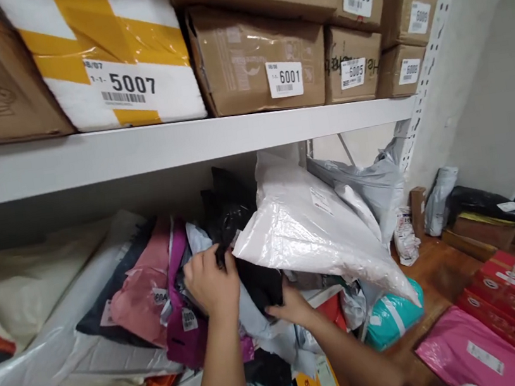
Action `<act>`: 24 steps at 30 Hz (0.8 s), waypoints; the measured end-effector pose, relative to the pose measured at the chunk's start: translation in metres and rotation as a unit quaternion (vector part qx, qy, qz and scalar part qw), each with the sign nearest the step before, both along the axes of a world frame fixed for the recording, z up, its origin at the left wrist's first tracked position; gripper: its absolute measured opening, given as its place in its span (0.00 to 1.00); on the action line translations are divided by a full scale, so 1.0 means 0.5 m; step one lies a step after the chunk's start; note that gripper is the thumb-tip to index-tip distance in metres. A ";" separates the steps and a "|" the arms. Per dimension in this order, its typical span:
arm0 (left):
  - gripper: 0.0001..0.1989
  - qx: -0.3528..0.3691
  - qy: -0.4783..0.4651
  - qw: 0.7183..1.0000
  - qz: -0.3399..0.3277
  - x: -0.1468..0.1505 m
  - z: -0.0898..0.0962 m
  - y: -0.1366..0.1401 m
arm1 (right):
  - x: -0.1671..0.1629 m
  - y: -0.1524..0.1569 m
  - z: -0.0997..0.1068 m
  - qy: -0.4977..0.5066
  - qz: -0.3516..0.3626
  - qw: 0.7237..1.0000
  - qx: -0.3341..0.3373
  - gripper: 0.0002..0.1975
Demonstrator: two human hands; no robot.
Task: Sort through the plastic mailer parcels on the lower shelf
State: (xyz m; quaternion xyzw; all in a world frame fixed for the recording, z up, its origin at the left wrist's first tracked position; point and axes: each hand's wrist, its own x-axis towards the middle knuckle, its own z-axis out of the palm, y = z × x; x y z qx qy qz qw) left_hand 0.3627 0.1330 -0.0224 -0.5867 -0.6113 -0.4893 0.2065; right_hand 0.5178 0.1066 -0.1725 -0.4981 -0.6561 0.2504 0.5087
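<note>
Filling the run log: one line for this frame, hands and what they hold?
left hand: gripping black mailer bag | right hand: under same bag | white mailer bag: leaning beside it | place: lower shelf pile

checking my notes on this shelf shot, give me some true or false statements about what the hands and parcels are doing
1. Both hands, left hand and right hand, grip the black parcel. True.
2. The white parcel lies flat on the floor. False: it leans tilted above the right hand.
3. The box labelled 5007 sits on the shelf above. True.
4. The teal parcel is held. False: neither hand touches it.
</note>
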 end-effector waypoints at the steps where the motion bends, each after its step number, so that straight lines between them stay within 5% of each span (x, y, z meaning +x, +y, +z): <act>1: 0.14 0.026 -0.001 0.999 0.026 0.009 -0.003 -0.014 | 0.025 -0.038 0.038 -0.028 -0.011 0.999 0.039 0.35; 3: 0.17 0.114 0.017 0.992 0.058 0.037 -0.022 -0.048 | 0.082 -0.117 0.117 -0.049 -0.072 0.976 0.200 0.28; 5: 0.18 0.220 0.072 0.972 0.037 0.073 -0.057 -0.083 | 0.138 -0.172 0.188 -0.073 -0.195 0.907 0.367 0.36; 7: 0.17 0.293 0.129 0.947 -0.024 0.109 -0.099 -0.109 | 0.189 -0.182 0.239 -0.157 -0.256 0.881 0.365 0.44; 9: 0.17 0.308 0.142 0.937 -0.084 0.141 -0.139 -0.122 | 0.238 -0.152 0.264 -0.249 -0.246 0.894 0.281 0.41; 12: 0.16 0.257 0.115 0.945 -0.169 0.182 -0.184 -0.123 | 0.317 -0.089 0.273 -0.262 -0.224 0.912 0.222 0.30; 16: 0.17 0.131 0.126 0.950 -0.256 0.258 -0.196 -0.105 | 0.434 -0.062 0.303 -0.165 -0.268 0.910 0.269 0.22; 20: 0.33 -0.012 -0.008 0.986 -0.165 0.360 -0.145 -0.057 | 0.522 -0.068 0.362 -0.104 -0.346 0.896 0.258 0.16; 24: 0.47 -0.153 -0.185 0.967 -0.083 0.420 -0.081 0.002 | 0.541 -0.072 0.372 -0.102 -0.313 0.917 0.227 0.18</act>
